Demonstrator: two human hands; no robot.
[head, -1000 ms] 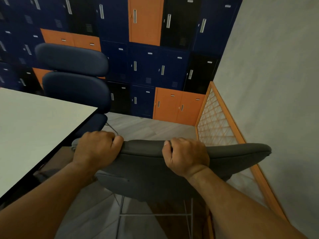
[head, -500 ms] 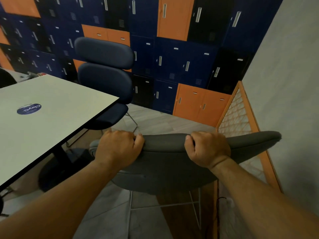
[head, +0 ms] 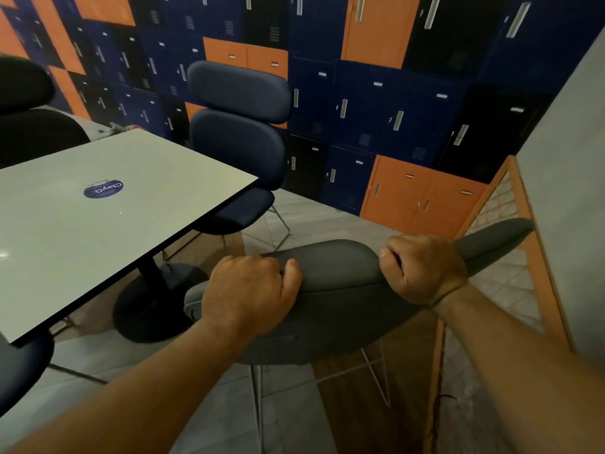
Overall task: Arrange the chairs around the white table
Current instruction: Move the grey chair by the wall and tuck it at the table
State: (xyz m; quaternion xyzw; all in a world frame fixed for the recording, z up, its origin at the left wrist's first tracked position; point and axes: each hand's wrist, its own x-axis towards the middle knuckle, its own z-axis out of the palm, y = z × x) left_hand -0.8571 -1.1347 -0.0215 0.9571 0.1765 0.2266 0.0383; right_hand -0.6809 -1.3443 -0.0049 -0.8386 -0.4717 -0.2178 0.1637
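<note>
Gripping chair (head: 334, 273) top edge with left hand (head: 248, 290), right hand (head: 422, 270) | right of table (head: 131, 224) | likely light, padded, firm hold

- The fingers of the left hand (head: 248, 296) and right hand (head: 422, 270) curl out of sight over the far side of the grey chair (head: 337, 290) backrest they grip.
- The grey chair's seat lies hidden beneath its backrest and the forearms.
- The worktop (head: 98, 244) runs off the left edge and covers part of the blue chair (head: 239, 126) seat.
- A black chair (head: 29, 119), upper left, and a dark chair (head: 23, 368), lower left, are cut by the frame.
- Small print on the round sticker (head: 103, 189) is unreadable.
</note>
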